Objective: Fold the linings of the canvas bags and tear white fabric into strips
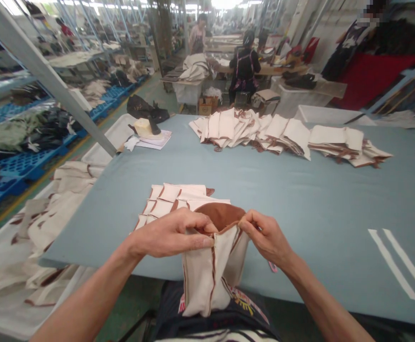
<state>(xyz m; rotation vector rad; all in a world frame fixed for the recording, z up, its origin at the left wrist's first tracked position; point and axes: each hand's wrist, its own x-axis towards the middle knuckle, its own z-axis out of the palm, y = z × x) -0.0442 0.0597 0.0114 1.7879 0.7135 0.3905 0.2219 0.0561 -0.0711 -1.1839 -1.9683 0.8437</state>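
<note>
A cream fabric piece with brown lining [210,266] hangs over the near edge of the blue-grey table [300,199]. My left hand [173,232] is closed on its upper left edge. My right hand [267,235] pinches its upper right edge, and the brown inside shows between the two hands. Just beyond my left hand lies a small stack of similar cream and brown pieces [171,197].
A long row of finished cream pieces [285,135] lies across the table's far side. White trays with more fabric [39,223] stand at the left. A cap and papers [148,133] sit at the far left corner. Other people work at tables behind.
</note>
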